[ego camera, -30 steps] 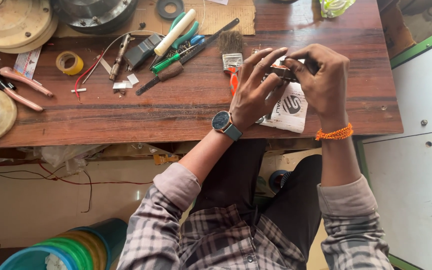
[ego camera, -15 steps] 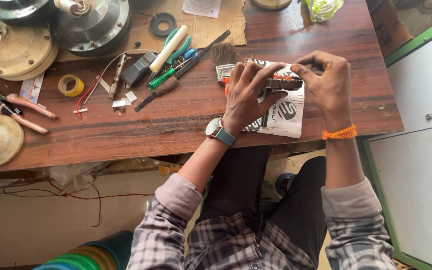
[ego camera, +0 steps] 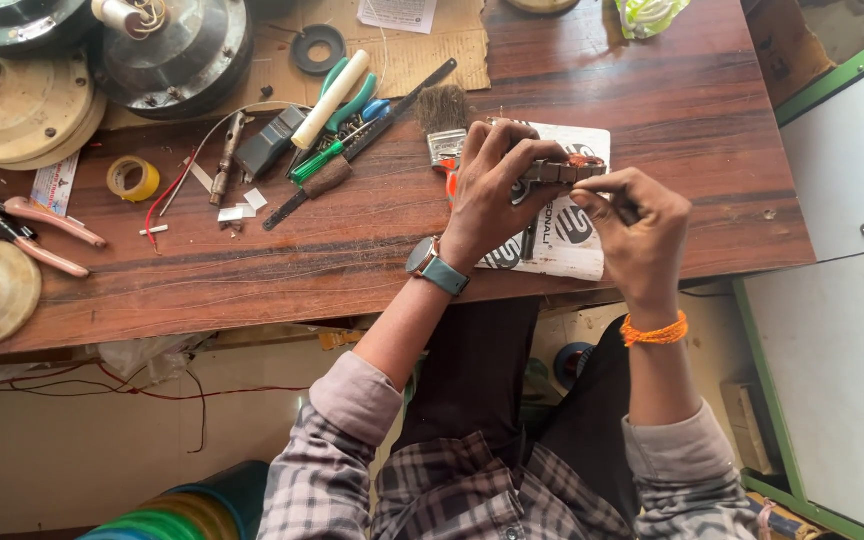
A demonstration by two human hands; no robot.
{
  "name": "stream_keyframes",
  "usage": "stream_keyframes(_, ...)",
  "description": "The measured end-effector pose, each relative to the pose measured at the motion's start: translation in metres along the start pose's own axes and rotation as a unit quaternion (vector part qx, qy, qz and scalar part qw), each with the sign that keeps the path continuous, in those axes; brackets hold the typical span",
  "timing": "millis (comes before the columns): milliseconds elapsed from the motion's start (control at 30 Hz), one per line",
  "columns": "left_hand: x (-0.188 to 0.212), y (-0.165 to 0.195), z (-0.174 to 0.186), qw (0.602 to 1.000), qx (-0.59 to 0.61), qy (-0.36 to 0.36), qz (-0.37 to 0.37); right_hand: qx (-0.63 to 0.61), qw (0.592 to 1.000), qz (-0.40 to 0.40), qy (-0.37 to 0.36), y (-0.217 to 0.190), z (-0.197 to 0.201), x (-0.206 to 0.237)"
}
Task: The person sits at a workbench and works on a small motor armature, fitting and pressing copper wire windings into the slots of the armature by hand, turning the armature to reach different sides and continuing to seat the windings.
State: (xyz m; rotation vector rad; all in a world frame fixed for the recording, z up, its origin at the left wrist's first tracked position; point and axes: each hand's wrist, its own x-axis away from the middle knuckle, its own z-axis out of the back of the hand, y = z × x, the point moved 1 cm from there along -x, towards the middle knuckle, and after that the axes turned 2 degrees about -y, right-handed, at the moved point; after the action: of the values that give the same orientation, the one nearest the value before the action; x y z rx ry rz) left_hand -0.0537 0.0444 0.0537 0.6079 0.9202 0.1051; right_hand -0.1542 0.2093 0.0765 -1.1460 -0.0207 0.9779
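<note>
A: Holding one small part between both hands, we'd say. Left hand [ego camera: 497,190] grips a dark metal piece with copper-coloured winding [ego camera: 564,171], fingers curled over its top; right hand [ego camera: 637,215] pinches at its right end, fingertips close together.

B: Agreed. We read the piece as raised just above the desk [ego camera: 712,130], over the white printed sheet [ego camera: 567,250], likely kept up near the eyes because the work at its end is fine. We can't tell what the right hand pinches, it's too small.

A: Left hand steadies, right hand does the detail. Wristwatch [ego camera: 435,267] on the left wrist, orange thread band [ego camera: 655,331] on the right.

B: Tools sit in a loose fan left of the hands, handles toward the person, so we judge them within easy reach: paintbrush [ego camera: 443,120] just beside the left hand, screwdriver with green handle [ego camera: 322,160], long dark file [ego camera: 357,145], white cylinder [ego camera: 330,100].

A: Further left: yellow tape roll [ego camera: 132,178], pink-handled pliers [ego camera: 37,228], well apart from the hands. Big round motor housings [ego camera: 167,45] pushed to the far-left corner, on cardboard [ego camera: 422,55], out of the way.

B: Sheet under the hands probably catches small bits. Done.
</note>
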Motion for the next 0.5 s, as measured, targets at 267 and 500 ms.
stream_keyframes(267, 0.007, 0.009, -0.005, 0.992, -0.057, 0.0, -0.111, 0.058, 0.996, 0.069, 0.009, 0.001, -0.009, 0.03)
stream_keyframes(500, 0.011, 0.01, -0.01, 0.991, -0.056, 0.033, -0.115, 0.087, 0.994, 0.042, -0.047, -0.026, 0.018, 0.046)
